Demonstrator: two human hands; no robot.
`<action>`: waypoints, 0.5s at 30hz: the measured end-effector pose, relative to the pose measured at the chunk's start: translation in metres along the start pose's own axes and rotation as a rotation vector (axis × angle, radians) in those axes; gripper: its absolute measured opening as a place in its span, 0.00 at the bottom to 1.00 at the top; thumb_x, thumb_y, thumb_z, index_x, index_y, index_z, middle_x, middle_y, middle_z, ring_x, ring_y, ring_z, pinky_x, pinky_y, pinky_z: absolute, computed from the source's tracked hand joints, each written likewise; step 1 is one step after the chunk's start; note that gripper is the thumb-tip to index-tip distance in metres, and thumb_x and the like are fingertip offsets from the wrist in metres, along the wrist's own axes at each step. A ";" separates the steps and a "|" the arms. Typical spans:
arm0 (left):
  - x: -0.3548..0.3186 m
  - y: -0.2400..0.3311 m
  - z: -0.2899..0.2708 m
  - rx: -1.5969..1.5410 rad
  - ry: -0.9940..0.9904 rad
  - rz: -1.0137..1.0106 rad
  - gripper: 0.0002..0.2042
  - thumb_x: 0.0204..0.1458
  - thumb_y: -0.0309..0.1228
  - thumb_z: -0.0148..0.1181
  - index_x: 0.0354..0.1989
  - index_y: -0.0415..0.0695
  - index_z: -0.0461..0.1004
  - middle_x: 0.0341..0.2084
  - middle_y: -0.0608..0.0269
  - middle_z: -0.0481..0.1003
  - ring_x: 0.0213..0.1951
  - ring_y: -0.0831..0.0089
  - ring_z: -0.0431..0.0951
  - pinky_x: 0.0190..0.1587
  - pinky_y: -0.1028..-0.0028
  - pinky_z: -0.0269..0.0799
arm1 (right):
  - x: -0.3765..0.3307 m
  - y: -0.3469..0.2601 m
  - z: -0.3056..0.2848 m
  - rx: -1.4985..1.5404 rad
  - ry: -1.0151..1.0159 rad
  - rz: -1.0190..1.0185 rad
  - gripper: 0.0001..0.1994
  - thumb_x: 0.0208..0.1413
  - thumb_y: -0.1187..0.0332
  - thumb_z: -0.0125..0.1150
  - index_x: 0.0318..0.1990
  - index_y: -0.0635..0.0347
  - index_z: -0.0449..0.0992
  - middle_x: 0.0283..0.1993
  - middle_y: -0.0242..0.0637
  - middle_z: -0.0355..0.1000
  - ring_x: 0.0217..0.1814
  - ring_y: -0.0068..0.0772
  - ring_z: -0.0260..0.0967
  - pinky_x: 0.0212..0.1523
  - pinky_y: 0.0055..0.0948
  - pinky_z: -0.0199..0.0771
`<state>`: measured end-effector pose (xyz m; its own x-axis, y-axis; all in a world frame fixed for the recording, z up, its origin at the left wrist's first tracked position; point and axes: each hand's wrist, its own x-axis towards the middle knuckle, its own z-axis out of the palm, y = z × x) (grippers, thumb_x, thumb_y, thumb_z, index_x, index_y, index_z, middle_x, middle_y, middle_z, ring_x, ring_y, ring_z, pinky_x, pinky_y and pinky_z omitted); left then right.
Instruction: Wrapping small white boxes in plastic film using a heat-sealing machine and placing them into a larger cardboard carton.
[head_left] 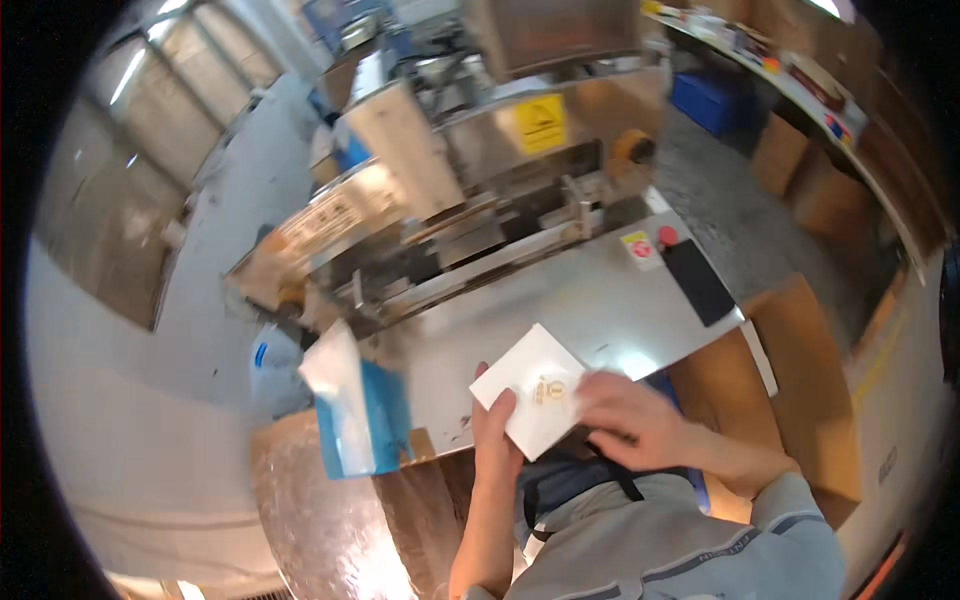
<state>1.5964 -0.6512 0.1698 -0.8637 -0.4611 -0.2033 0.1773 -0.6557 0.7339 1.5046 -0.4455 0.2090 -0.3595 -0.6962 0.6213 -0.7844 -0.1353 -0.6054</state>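
Note:
A flat white square box (530,385) with a small gold print lies tilted above the front edge of the metal worktable. My left hand (497,435) grips its left side, thumb on top and fingers beneath. At the box's right corner is my right hand (635,420), its fingers smeared by motion. Whether those fingers grip the corner or only brush past it cannot be made out. How thick the box is does not show clearly.
The metal worktable (480,330) fronts a machine with a yellow warning sign (541,122). A red button (667,236) and black pad (699,282) sit at its right. A blue tissue-like pack (360,420) stands left. An open cardboard box (805,380) is at right.

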 end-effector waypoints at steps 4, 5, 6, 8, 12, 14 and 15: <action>0.008 -0.020 0.060 0.199 -0.306 -0.124 0.52 0.44 0.32 0.69 0.75 0.40 0.39 0.56 0.48 0.69 0.54 0.57 0.74 0.60 0.63 0.69 | -0.057 0.028 -0.048 0.776 0.366 0.826 0.38 0.59 0.58 0.66 0.71 0.65 0.53 0.67 0.42 0.63 0.70 0.33 0.58 0.68 0.36 0.59; 0.009 -0.032 0.072 0.332 -0.336 -0.078 0.53 0.43 0.33 0.70 0.75 0.40 0.40 0.55 0.49 0.70 0.54 0.59 0.74 0.60 0.64 0.69 | -0.060 0.021 -0.048 0.863 0.295 0.869 0.39 0.59 0.56 0.66 0.71 0.64 0.54 0.68 0.41 0.62 0.70 0.32 0.57 0.68 0.35 0.59; 0.009 -0.045 0.086 0.460 -0.372 -0.019 0.54 0.42 0.34 0.72 0.75 0.39 0.40 0.55 0.51 0.70 0.54 0.60 0.73 0.59 0.65 0.68 | -0.058 0.015 -0.047 0.957 0.222 0.901 0.39 0.60 0.54 0.65 0.71 0.64 0.54 0.68 0.41 0.62 0.69 0.31 0.57 0.68 0.34 0.59; 0.007 -0.065 0.112 0.611 -0.376 0.105 0.54 0.42 0.37 0.73 0.75 0.38 0.41 0.57 0.48 0.67 0.56 0.60 0.70 0.61 0.66 0.66 | -0.076 0.021 -0.050 0.888 0.326 0.852 0.36 0.60 0.54 0.66 0.69 0.62 0.57 0.63 0.38 0.66 0.64 0.30 0.61 0.65 0.34 0.62; 0.012 -0.090 0.127 0.717 -0.562 0.138 0.55 0.44 0.44 0.72 0.75 0.39 0.41 0.59 0.45 0.65 0.59 0.59 0.67 0.63 0.62 0.61 | -0.111 0.017 -0.098 0.634 0.433 0.849 0.32 0.56 0.56 0.69 0.63 0.63 0.64 0.54 0.37 0.72 0.56 0.28 0.67 0.58 0.33 0.70; 0.021 -0.088 0.131 0.787 -0.584 0.164 0.53 0.48 0.50 0.70 0.74 0.38 0.43 0.59 0.46 0.65 0.61 0.56 0.65 0.66 0.61 0.55 | -0.134 0.007 -0.143 0.510 0.578 0.849 0.30 0.55 0.57 0.70 0.61 0.62 0.67 0.53 0.36 0.73 0.54 0.28 0.69 0.56 0.33 0.71; 0.028 -0.088 0.125 0.910 -0.511 0.185 0.49 0.51 0.48 0.68 0.74 0.38 0.45 0.61 0.45 0.63 0.63 0.54 0.64 0.67 0.60 0.54 | -0.164 0.018 -0.161 0.451 0.639 0.878 0.30 0.55 0.58 0.70 0.61 0.62 0.67 0.53 0.38 0.74 0.55 0.29 0.70 0.57 0.33 0.71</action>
<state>1.4980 -0.5317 0.1810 -0.9927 -0.0630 0.1031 0.0894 0.1913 0.9775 1.4679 -0.2205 0.1763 -0.9765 -0.2123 -0.0378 0.0627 -0.1116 -0.9918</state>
